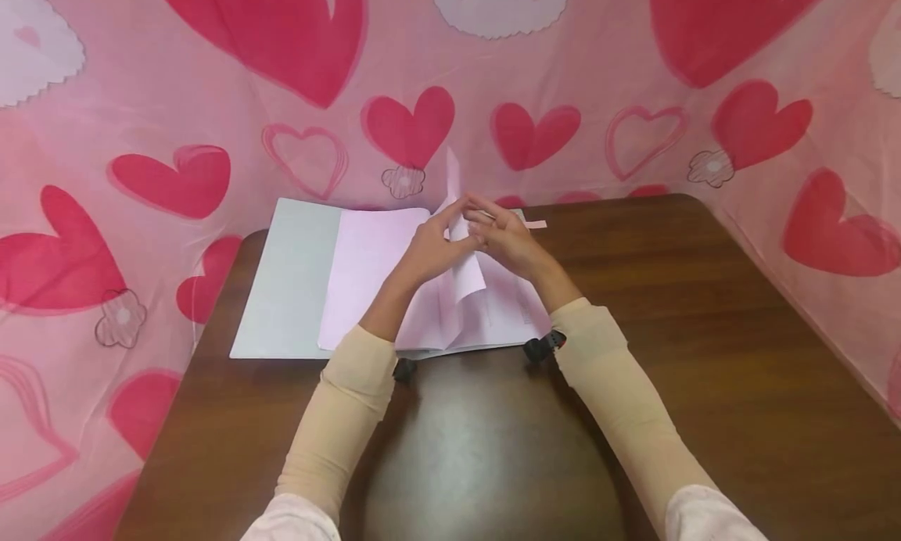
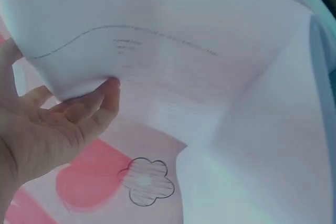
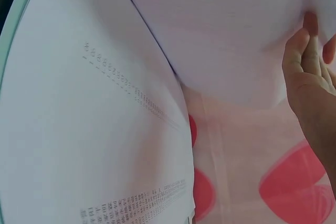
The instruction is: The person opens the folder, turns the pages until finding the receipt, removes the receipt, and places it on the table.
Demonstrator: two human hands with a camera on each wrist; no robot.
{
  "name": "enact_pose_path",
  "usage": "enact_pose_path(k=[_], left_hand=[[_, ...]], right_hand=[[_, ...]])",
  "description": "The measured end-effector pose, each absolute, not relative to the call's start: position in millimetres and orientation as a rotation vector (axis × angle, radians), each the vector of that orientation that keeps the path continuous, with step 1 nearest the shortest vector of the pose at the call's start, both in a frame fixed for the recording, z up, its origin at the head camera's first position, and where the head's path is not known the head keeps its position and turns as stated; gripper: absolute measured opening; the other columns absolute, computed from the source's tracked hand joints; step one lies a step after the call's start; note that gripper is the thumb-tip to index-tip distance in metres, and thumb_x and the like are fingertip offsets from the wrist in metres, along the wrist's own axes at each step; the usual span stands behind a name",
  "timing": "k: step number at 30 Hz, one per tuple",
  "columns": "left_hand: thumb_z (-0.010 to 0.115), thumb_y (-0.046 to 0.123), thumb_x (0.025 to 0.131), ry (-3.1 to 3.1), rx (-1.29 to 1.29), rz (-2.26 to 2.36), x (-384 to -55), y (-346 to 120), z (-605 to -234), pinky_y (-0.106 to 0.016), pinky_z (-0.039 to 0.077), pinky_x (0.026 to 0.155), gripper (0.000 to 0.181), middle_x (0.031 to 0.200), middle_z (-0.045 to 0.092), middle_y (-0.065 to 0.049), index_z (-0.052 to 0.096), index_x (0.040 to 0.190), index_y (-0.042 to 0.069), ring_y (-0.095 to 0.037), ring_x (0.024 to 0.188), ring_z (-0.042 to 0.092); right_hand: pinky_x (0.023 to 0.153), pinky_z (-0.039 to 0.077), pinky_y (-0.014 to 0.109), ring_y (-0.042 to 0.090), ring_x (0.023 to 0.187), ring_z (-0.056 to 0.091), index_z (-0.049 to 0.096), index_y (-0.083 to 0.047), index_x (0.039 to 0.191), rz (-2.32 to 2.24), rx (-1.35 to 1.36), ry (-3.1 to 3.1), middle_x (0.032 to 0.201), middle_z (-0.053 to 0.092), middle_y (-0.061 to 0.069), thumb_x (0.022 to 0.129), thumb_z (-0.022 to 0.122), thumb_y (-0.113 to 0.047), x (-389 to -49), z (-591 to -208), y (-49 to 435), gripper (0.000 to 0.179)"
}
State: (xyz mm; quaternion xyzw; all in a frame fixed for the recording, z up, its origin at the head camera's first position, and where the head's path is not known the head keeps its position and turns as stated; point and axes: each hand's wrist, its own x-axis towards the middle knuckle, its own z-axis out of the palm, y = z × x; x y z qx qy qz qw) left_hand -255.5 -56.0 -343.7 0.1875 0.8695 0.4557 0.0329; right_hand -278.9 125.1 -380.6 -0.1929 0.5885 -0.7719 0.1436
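Left hand (image 1: pixel 432 249) pinches raised page (image 1: pixel 468 278) of open book (image 1: pixel 369 271) on counter (image 1: pixel 704 330); right hand (image 1: pixel 512 242) touches page, whether gripping cannot be told.

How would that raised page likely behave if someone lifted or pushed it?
The raised page is probably floppy: it curves near the left hand. It's likely light, looking like one thin sheet. Pushed, it may swing over rather than slide, since one edge seems joined to the open booklet.
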Motion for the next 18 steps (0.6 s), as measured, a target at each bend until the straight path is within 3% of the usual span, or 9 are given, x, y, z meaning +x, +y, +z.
enact_pose_path(k=[2,4,8,11,15,18], left_hand=[[0.064,0.036,0.093,2.663,0.547,1.426,-256,-58,-341,-0.052,0.041,0.119,0.07,0.161,0.044,-0.012,0.039,0.158,0.026,-0.033,0.149,0.043],[0.059,0.029,0.094,2.656,0.512,1.465,-256,-60,-339,-0.052,0.045,0.115,0.063,0.157,0.049,-0.014,0.044,0.155,0.023,-0.036,0.143,0.05],[0.05,0.016,0.093,2.706,0.457,1.513,-256,-63,-335,-0.04,0.054,0.094,0.053,0.142,0.063,-0.016,0.057,0.145,0.015,-0.033,0.118,0.064],[0.048,0.01,0.091,2.816,0.468,1.437,-257,-65,-333,-0.036,0.047,0.076,0.047,0.119,0.072,-0.02,0.066,0.134,0.009,-0.032,0.093,0.059],[0.048,0.004,0.089,2.942,0.514,1.26,-260,-73,-331,-0.034,0.045,0.074,0.043,0.112,0.074,-0.021,0.072,0.125,0.003,-0.029,0.089,0.057],[0.048,0.002,0.091,2.966,0.496,1.185,-261,-84,-332,-0.036,0.048,0.078,0.041,0.121,0.073,-0.019,0.072,0.123,0.001,-0.027,0.091,0.059]], right_hand=[[0.094,0.054,0.019,0.012,0.129,0.054,0.019,-0.007,0.163,-2.222,-0.555,1.694,0.168,0.025,0.022,0.103,0.039,0.003,-278,-380,124,0.064],[0.097,0.055,0.021,0.008,0.122,0.06,0.022,-0.008,0.162,-2.203,-0.553,1.704,0.167,0.028,0.022,0.103,0.04,0.003,-278,-380,124,0.063],[0.102,0.054,0.024,0.005,0.112,0.069,0.026,-0.009,0.161,-2.159,-0.565,1.733,0.165,0.033,0.02,0.103,0.044,0.003,-277,-380,123,0.062],[0.105,0.053,0.026,0.004,0.109,0.071,0.024,-0.007,0.161,-2.139,-0.591,1.737,0.165,0.032,0.021,0.103,0.043,0.003,-276,-382,123,0.062],[0.115,0.047,0.039,0.004,0.11,0.07,0.026,-0.005,0.16,-2.108,-0.609,1.783,0.164,0.034,0.023,0.104,0.043,0.0,-277,-387,125,0.059],[0.12,0.04,0.05,0.006,0.111,0.07,0.032,-0.007,0.159,-2.074,-0.563,1.857,0.16,0.041,0.024,0.105,0.046,-0.003,-278,-394,133,0.056]])
